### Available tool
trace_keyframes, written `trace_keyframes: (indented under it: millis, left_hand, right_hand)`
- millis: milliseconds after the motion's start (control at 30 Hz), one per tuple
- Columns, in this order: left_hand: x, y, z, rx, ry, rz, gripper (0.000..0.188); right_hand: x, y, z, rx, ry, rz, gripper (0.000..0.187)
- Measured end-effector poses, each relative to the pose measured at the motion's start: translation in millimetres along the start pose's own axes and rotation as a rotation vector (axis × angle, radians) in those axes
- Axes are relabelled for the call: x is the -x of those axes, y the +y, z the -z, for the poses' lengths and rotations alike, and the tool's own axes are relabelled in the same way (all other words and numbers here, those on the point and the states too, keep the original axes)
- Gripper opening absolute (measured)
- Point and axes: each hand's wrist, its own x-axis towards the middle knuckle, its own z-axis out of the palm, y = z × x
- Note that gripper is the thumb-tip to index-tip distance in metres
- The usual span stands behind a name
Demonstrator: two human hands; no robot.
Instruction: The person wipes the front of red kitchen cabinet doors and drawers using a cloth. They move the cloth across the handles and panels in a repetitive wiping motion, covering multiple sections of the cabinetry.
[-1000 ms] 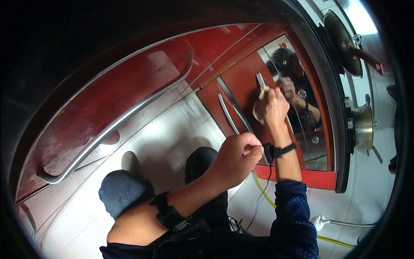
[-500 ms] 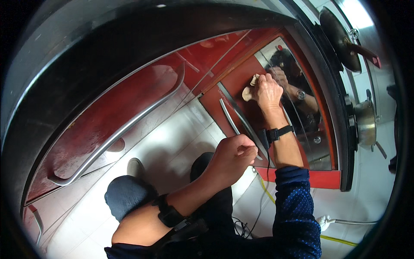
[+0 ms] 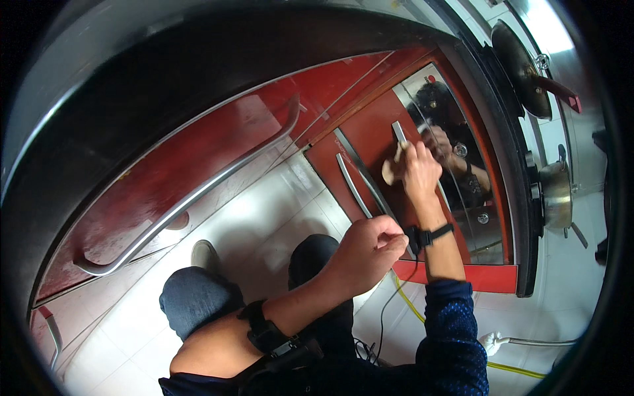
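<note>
Cloth: pinched in grip of right hand, bunched apparently to hug handle. Left hand: grip curled together.

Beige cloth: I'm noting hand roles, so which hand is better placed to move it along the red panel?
Likely the right hand: it grips the beige cloth at the red panel, near a silver handle. The left hand is curled, apart from the cloth.

White tiled floor, unevenly lit. Left: glossy red cabinet front, long curved silver handle. Bright glare upper right.
</note>
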Motion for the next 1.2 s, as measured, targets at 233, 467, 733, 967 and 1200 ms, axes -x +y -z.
trace_keyframes:
  millis: [233,467,733,967,1200]
  left_hand:
    - [-7.7,-1.9,-0.8,-0.074,0.008,-0.022,0.017]
    - [0.7,0.1,-10.6,0.027,-0.027,-0.010,0.016]
    - [0.2,-0.4,-12.8,0.015,-0.036,-0.017,0.016]
    - [-10.7,-13.1,-20.8,-0.055,-0.071,-0.004,0.016]
    - [-6.5,-3.8,-18.8,-0.138,-0.068,0.045,0.016]
  right_hand:
    - [-28.5,5.3,-19.5,-0.020,0.305,0.294,0.012]
    - [36.8,14.3,-9.8,0.087,0.010,0.308,0.010]
    - [56.1,28.1,51.6,-0.729,0.153,-0.308,0.035]
    - [70.9,40.0,24.8,0.123,0.202,0.375,0.047]
    - [85.8,59.9,7.7,-0.022,0.187,0.452,0.043]
